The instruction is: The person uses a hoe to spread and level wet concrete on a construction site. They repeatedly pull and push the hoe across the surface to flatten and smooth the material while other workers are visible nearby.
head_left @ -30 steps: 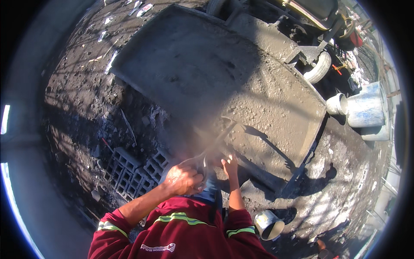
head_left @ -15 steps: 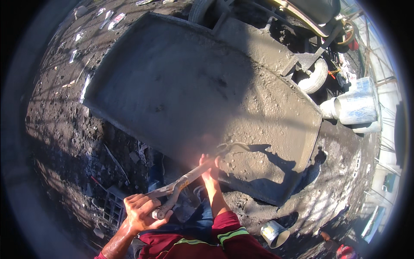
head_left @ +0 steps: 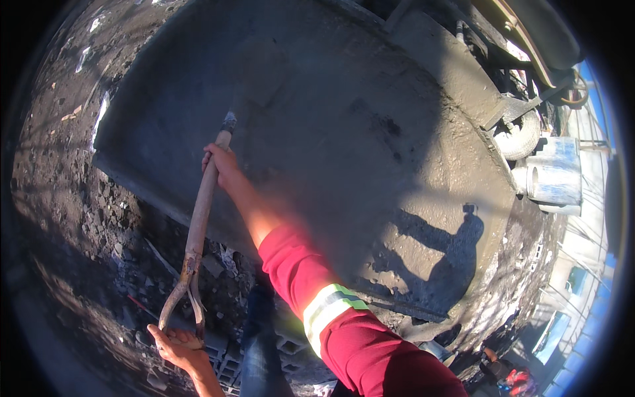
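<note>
A shovel (head_left: pixel 200 218) with a wooden shaft and a forked handle slants up from the lower left. My left hand (head_left: pixel 183 351) is closed round the grip at its lower end. Higher up, my right hand (head_left: pixel 223 163) wraps the shaft just below the metal socket (head_left: pixel 229 121). The blade is in or just over wet grey concrete (head_left: pixel 324 139), too blended with it to make out its outline. That concrete spreads across a large shallow tray (head_left: pixel 149 193). My right forearm crosses above the tray's near side.
A wheel (head_left: pixel 519 137) and a dark machine part (head_left: pixel 542 33) stand beyond the tray at the upper right. Whitish metal buckets (head_left: pixel 554 177) lie by its right end. Rubble (head_left: pixel 116 235) covers the ground at left, and hollow blocks (head_left: pixel 228 354) lie near my legs.
The shovel has swung left and away from me, from the tray's near sunlit part into the shaded left part. My right hand has reached far forward with it; both hands keep their hold.
</note>
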`<state>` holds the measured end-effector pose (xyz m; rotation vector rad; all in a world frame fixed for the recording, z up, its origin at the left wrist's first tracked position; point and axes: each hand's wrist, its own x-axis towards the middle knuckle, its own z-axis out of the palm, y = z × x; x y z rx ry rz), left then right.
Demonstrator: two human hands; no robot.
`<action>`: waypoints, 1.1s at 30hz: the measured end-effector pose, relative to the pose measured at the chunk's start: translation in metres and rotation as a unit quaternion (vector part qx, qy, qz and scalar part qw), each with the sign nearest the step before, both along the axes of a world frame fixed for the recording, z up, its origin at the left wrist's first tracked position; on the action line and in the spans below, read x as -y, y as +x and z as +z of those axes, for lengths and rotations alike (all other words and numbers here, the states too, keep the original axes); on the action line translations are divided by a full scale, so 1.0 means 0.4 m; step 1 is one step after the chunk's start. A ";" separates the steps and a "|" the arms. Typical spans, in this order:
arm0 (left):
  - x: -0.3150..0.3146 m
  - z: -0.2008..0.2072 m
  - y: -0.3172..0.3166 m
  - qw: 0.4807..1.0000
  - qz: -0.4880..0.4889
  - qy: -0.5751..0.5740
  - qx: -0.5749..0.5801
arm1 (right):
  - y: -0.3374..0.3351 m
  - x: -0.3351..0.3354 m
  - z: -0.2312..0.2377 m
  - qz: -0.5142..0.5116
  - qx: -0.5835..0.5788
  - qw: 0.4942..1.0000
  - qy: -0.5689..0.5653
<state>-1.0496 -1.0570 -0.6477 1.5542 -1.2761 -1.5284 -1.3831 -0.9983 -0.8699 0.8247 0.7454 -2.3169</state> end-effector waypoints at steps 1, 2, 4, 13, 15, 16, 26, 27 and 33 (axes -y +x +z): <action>0.006 -0.044 -0.031 1.000 -0.011 -0.027 -0.004 | -0.043 0.054 -0.031 0.013 -0.005 1.000 -0.001; 0.012 -0.086 -0.066 0.999 -0.017 -0.040 0.009 | -0.088 0.092 -0.059 0.012 -0.025 1.000 -0.002; 0.019 -0.152 -0.123 0.999 -0.027 -0.039 0.005 | -0.154 0.124 -0.120 0.030 -0.037 0.999 0.014; -0.046 -0.311 -0.376 0.994 -0.092 0.053 -0.020 | -0.385 -0.190 -0.260 -0.034 -0.058 0.995 0.072; -0.108 -0.339 -0.419 0.988 -0.142 0.058 -0.020 | -0.405 -0.325 -0.282 -0.068 -0.030 0.993 0.093; -0.143 -0.347 -0.425 0.988 -0.145 0.051 -0.011 | -0.399 -0.381 -0.293 -0.069 -0.058 0.993 0.073; -0.438 -0.309 -0.392 0.972 -0.236 0.019 -0.009 | -0.268 -0.801 -0.311 -0.212 -0.036 0.976 0.040; -0.464 -0.309 -0.394 0.969 -0.245 0.017 -0.008 | -0.249 -0.850 -0.311 -0.235 -0.027 0.971 0.034; -0.680 -0.310 -0.362 0.953 -0.303 0.031 0.007 | -0.114 -1.172 -0.298 -0.303 0.024 0.951 0.049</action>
